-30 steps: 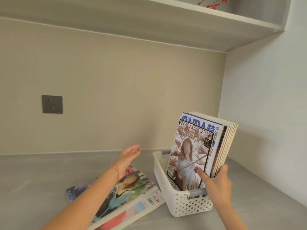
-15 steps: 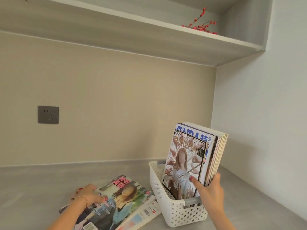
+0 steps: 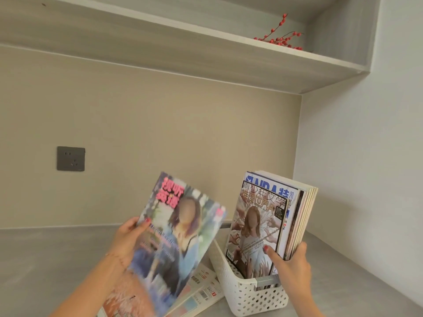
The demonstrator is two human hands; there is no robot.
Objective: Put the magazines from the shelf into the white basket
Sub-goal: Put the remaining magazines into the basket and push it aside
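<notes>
The left hand [image 3: 128, 236] grips a blurred magazine [image 3: 174, 243] raised above the bench [image 3: 45, 259], fingers closed on its edge. The right hand [image 3: 290, 264] clasps upright magazines [image 3: 270, 216] standing in the white basket [image 3: 249, 296]. More magazines [image 3: 201, 291] lie beside it.

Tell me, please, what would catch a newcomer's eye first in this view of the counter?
Most striking is the magazine with pink lettering, lifted off the counter in the left hand and blurred. Right of it, a stack of upright magazines stands in the white basket, steadied by the right hand. Red berry twigs lie on the upper shelf.
</notes>
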